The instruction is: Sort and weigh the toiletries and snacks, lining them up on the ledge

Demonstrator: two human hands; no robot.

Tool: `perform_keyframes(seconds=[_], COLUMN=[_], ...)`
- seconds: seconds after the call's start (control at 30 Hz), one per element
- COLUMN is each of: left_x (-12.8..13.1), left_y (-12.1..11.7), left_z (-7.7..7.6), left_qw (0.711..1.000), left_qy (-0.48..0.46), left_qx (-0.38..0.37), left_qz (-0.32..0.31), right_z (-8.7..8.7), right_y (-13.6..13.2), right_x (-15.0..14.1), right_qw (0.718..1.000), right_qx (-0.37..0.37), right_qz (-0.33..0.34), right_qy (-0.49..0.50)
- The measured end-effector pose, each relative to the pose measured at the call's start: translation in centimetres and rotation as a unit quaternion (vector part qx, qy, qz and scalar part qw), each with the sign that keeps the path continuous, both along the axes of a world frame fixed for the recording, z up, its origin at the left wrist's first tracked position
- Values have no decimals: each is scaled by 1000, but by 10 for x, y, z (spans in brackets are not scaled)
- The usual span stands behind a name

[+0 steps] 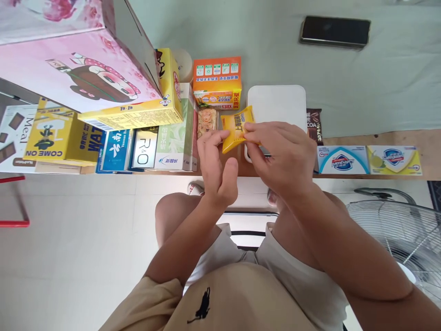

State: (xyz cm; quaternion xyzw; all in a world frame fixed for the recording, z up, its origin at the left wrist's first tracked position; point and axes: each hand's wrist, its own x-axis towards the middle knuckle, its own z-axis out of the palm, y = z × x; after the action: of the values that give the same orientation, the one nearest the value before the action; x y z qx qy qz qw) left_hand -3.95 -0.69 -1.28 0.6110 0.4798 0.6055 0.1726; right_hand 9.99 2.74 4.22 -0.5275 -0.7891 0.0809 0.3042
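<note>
Nearly crosswise, yellow packet [235, 128], right end farther

The orange rectangular cardboard box [217, 73] sits left of the white rounded-rectangular container [275, 102]. The black rectangular phone [335, 31] lies far and right of both, on the grey-green fabric cloth [268, 37]. On the brown wooden tabletop [430, 158], near side, the blue-and-white cardboard box [341, 160] lies immediately left of the yellow-and-white cardboard box [394, 160].

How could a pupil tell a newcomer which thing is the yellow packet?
On the green-covered table, find the orange box. Just nearer the person, the right hand pinches the yellow packet, with the left hand close by. It is a small, crinkled pillow shape, unlike the stiff-sided yellow boxes.
</note>
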Motion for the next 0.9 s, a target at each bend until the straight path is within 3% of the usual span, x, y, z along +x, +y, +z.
perform_keyframes(seconds=[0.1,0.2,0.43,0.57,0.7,0.9], left_x=[2,9,29,29,23,22], left_y=[8,17,36,40,42,41], left_z=[-3,-3,-2,-3,-9,-10], left_qw=[997,992,977,975,977,971], left_qy=[24,51,160,179,184,203], left_qx=[35,24,-27,-46,-48,-34], left_qz=[-64,-117,-136,-120,-92,-121], right_z=[-4,-5,-16,-20,-13,-13], right_y=[2,8,17,16,14,17], right_x=[14,30,61,67,68,66], right_qw=[994,992,995,996,996,989], right_qx=[95,118,21,3,-17,-75], right_qz=[5,-3,-95,-75,-80,-119], right_qy=[45,45,-38,-45,-38,-50])
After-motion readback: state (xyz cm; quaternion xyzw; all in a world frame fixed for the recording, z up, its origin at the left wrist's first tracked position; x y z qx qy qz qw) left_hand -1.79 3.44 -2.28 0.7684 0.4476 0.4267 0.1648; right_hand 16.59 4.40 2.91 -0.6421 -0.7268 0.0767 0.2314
